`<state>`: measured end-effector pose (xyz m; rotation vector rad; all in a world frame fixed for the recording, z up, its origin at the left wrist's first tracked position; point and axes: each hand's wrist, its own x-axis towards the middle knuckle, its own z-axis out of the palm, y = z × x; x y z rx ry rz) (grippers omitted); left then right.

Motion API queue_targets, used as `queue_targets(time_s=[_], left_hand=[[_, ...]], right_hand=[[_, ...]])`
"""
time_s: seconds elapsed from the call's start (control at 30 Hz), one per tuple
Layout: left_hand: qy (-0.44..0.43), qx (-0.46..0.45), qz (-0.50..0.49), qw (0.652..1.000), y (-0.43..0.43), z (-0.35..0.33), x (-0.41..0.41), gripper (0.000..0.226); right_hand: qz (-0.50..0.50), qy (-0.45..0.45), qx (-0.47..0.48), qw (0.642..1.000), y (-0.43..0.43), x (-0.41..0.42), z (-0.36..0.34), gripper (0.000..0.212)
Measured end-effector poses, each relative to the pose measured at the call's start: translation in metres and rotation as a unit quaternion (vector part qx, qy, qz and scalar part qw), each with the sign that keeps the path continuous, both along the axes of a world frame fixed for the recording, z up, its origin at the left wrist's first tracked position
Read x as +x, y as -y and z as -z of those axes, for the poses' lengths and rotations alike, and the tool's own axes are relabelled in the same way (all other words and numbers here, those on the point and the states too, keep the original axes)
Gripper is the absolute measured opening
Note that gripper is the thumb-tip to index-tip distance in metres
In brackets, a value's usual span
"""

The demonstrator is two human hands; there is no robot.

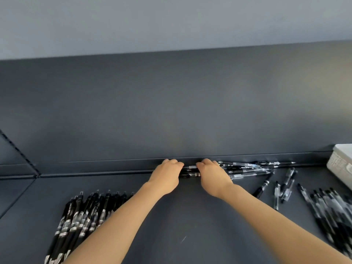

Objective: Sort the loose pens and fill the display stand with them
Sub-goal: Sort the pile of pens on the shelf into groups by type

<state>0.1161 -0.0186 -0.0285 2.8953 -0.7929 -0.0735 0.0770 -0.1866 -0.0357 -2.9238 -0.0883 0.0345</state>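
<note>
My left hand (166, 176) and my right hand (213, 175) both rest on a small bundle of black pens (190, 172) lying sideways against the dark ledge (114, 165) at the back of the surface. Fingers of both hands curl over the bundle, palms down. More clear-barrelled pens (251, 167) lie along the ledge to the right of my right hand. A neat row of black pens (83, 220) lies at the lower left, partly under my left forearm. Another group of pens (331, 212) lies at the lower right. No display stand can be made out.
A white textured box (342, 164) sits at the right edge. Three loose pens (282, 189) are scattered between the ledge and the right-hand group. A dark upright panel (171, 103) rises behind the ledge. A seam in the surface (19, 195) runs at the far left.
</note>
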Motion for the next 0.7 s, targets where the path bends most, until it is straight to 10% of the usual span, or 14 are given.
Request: queue_targets(time_s=[0.7], left_hand=[[-0.086, -0.06, -0.012, 0.994, -0.015, 0.003, -0.015, 0.014]], right_hand=[[-0.028, -0.023, -0.125, 0.992, 0.018, 0.006, -0.003, 0.038]])
